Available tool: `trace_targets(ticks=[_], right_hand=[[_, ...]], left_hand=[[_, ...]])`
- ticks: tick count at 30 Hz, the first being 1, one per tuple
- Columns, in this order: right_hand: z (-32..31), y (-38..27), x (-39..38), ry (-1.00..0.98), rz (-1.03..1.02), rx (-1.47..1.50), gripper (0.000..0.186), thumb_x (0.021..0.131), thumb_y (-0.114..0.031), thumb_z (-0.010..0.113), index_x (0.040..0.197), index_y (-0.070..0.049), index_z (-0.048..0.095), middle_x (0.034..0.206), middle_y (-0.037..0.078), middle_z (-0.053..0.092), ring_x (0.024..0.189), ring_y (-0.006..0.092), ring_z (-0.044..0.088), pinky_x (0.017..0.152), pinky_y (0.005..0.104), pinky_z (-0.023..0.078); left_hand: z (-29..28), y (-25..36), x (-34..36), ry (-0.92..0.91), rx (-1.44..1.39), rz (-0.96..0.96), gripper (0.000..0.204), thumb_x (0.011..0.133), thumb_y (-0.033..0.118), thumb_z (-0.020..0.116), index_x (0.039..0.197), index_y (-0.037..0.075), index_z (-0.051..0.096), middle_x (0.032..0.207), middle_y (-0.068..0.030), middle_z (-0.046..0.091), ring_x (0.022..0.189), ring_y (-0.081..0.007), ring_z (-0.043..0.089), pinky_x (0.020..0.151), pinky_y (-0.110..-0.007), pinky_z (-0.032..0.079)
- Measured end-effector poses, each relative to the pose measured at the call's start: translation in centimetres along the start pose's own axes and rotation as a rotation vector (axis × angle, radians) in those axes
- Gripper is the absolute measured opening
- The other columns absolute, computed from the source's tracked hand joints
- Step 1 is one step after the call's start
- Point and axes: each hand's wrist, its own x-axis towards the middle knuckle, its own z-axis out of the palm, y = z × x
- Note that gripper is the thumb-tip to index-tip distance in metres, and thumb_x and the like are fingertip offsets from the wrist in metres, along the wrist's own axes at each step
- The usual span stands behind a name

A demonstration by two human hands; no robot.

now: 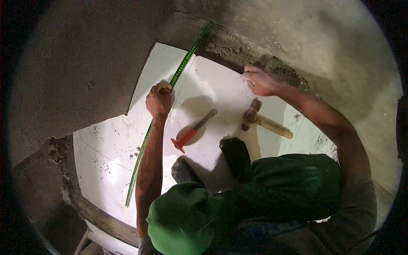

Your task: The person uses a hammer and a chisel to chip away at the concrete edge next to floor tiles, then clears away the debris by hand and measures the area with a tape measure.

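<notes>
A green measuring tape [184,63] runs slantwise over white tiles [212,76], its far end reaching the rough strip by the wall. My left hand [159,100] is closed around its middle, and the rest of the tape lies beside my left forearm. My right hand [260,80] is at the far edge of the tiles, fingers curled together and slightly smeared; whatever they hold, if anything, is hidden. Between my arms lie a chisel [187,137] with a red hand guard and a hammer [272,126] with a wooden handle, neither of them touched.
Rough mortar [238,49] borders the tiles along the far side, below a grey wall [323,46]. A dark plastered wall [85,63] rises at the left. My dark shoes [235,155] and green-clothed knees [293,182] are close to the tools.
</notes>
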Motion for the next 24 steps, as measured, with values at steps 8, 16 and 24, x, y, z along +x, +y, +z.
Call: trace_targets(ticks=[8, 16, 24], right_hand=[[-0.2, 0.8, 0.0, 0.116, 0.218, -0.114, 0.027, 0.093, -0.01, 0.061, 0.118, 0.001, 0.065, 0.112, 0.02, 0.06, 0.103, 0.0385, 0.066, 0.088, 0.0458, 0.055], [6.6, -2.3, 10.1, 0.693, 0.329, 0.411, 0.023, 0.097, -0.023, 0.069, 0.104, -0.002, 0.074, 0.083, 0.015, 0.071, 0.079, 0.028, 0.071, 0.076, 0.0405, 0.057], [6.6, 0.3, 21.1, 0.435, 0.547, 0.641, 0.039, 0.096, -0.037, 0.074, 0.081, -0.001, 0.072, 0.066, 0.004, 0.063, 0.063, 0.0122, 0.06, 0.059, 0.0338, 0.05]], left_hand=[[0.6, -0.1, -0.7, -0.032, -0.034, 0.022, 0.013, 0.085, 0.019, 0.082, 0.09, 0.009, 0.074, 0.089, -0.0084, 0.077, 0.08, -0.0256, 0.074, 0.074, -0.038, 0.058], [0.3, -0.6, -0.3, -0.226, -0.309, -0.065, 0.017, 0.102, 0.014, 0.063, 0.095, -0.001, 0.066, 0.096, -0.0094, 0.064, 0.089, -0.0232, 0.065, 0.08, -0.036, 0.055], [0.3, 0.6, 0.4, -0.273, -0.811, -0.258, 0.014, 0.089, 0.006, 0.079, 0.084, 0.0, 0.067, 0.078, -0.0029, 0.07, 0.074, -0.0119, 0.064, 0.073, -0.029, 0.054]])
